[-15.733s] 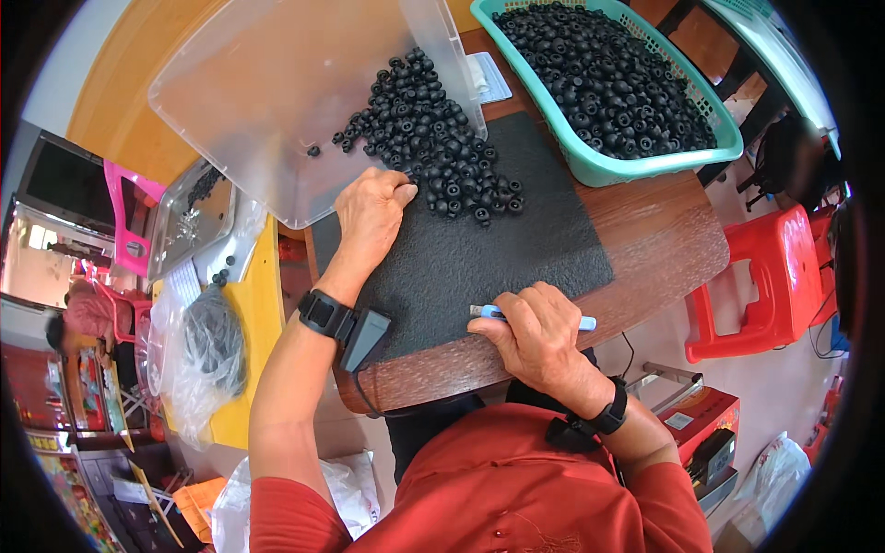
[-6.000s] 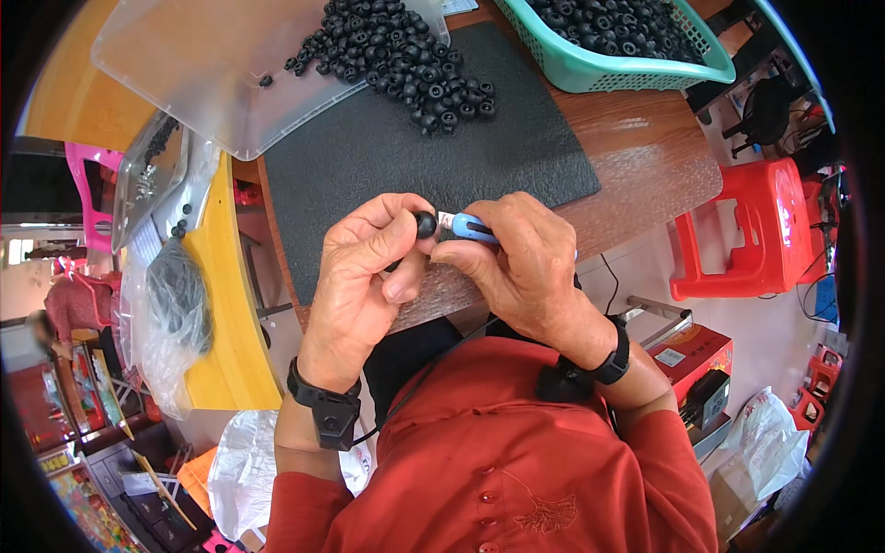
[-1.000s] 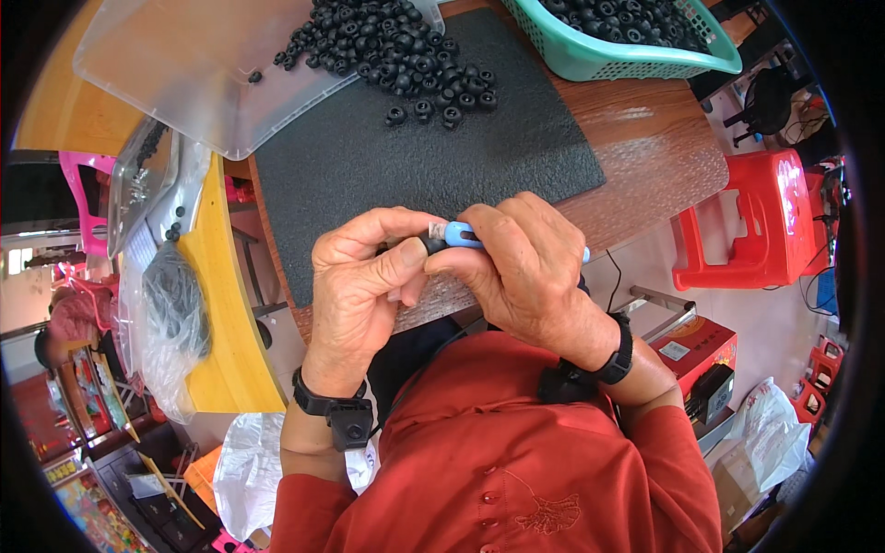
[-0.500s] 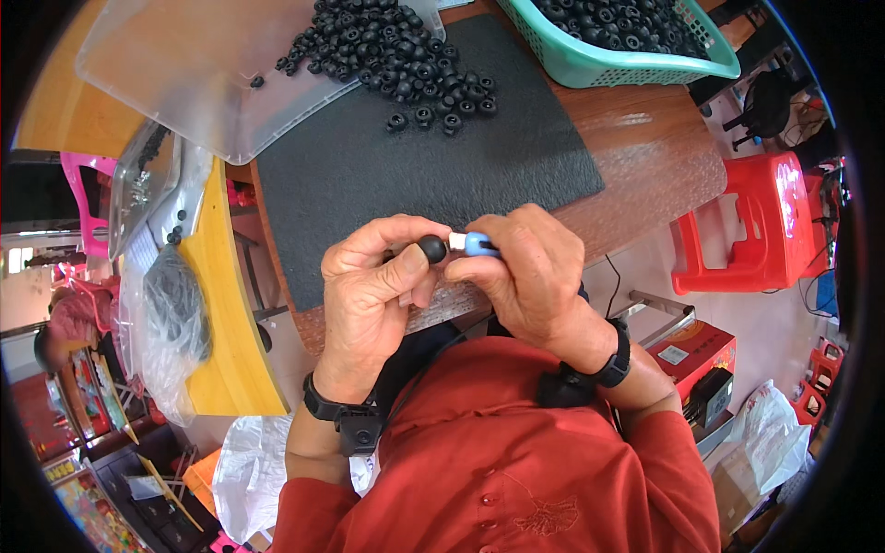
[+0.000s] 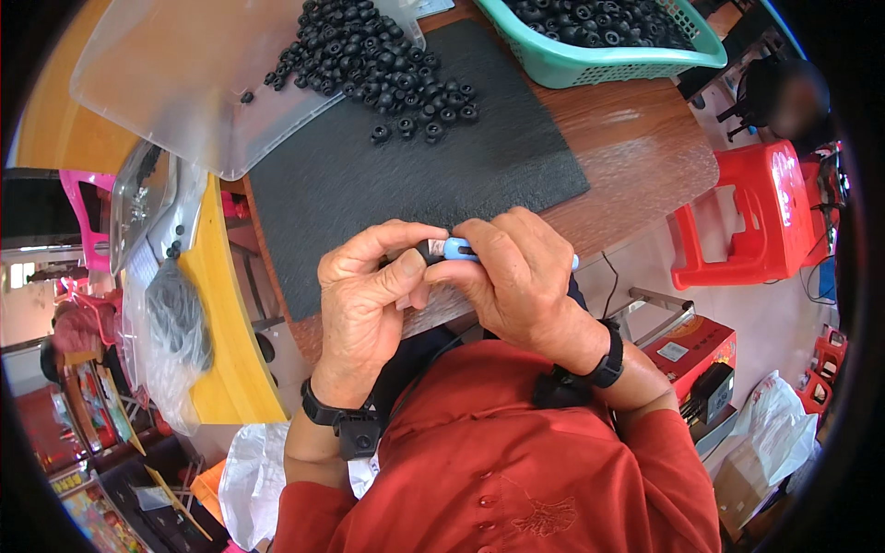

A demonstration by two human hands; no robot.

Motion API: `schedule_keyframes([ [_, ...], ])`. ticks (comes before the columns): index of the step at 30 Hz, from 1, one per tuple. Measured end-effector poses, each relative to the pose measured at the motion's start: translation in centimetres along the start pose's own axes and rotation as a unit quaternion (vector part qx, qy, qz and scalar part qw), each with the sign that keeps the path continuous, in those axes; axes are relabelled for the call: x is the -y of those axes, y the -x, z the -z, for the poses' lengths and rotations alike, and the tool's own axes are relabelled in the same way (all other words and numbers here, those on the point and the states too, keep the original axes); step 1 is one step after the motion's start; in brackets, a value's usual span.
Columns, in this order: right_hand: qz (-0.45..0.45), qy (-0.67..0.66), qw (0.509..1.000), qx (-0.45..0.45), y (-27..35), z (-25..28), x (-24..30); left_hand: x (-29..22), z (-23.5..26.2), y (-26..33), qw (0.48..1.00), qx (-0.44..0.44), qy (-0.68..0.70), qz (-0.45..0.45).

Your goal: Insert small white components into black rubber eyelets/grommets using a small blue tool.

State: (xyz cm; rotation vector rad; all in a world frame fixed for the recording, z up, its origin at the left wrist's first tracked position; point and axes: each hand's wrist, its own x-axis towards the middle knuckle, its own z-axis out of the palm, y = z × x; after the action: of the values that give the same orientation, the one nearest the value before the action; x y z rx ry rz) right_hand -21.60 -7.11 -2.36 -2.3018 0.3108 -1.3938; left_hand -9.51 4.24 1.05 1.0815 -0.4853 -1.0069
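Surface: wooden table [image 5: 645, 138] under a dark rubber mat [image 5: 415, 175]; a red plastic stool [image 5: 747, 221] stands on the floor at 3 o'clock
Stock: a heap of small black rubber rings [image 5: 369, 55] at 12 o'clock spills from a clear plastic lid [image 5: 175, 83] onto the mat; more of them fill a teal basket [image 5: 599, 55] at 1 o'clock
Left hand: the left hand [image 5: 369, 304] is curled, thumb and forefinger pinching one black ring [image 5: 431, 251] just off the near table edge, at centre frame
Right hand: the right hand [image 5: 516, 276] is clenched round a small blue-handled tool [image 5: 458, 247]; its tip meets the ring, the two hands touching
Risk: the ring looks small and springy, so a loosened pinch could flick it to the floor or into the lap; the tool tip sits close to the left fingertips and could nick them if it slips off the rubber
Hidden: the tool's working end is buried between ring and fingers, so its kind cannot be told; most of its handle lies inside the right fist; the basket and lid are cut off by the upper rim; a bagged bundle [image 5: 175, 323] at 9 o'clock is too blurred to name
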Motion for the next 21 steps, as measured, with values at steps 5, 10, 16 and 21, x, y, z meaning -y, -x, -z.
schedule_keyframes([
  [5,0.01,0.027,1.0,-0.004,0.4,0.3,-0.3,-0.2,-0.9,0.0,0.993,-0.065,-0.04,0.085],
  [10,-0.029,0.032,0.999,0.022,1.0,1.9,-0.6,-1.2,0.7,-2.1,0.974,-0.042,0.106,0.196],
  [16,-0.028,0.104,0.994,0.008,1.8,3.1,-2.2,-4.4,-3.7,-6.6,0.981,0.035,0.0,0.191],
  [21,-0.029,0.122,0.992,0.019,1.8,2.8,-3.0,-6.3,-8.4,-14.6,0.974,0.144,-0.081,0.153],
])
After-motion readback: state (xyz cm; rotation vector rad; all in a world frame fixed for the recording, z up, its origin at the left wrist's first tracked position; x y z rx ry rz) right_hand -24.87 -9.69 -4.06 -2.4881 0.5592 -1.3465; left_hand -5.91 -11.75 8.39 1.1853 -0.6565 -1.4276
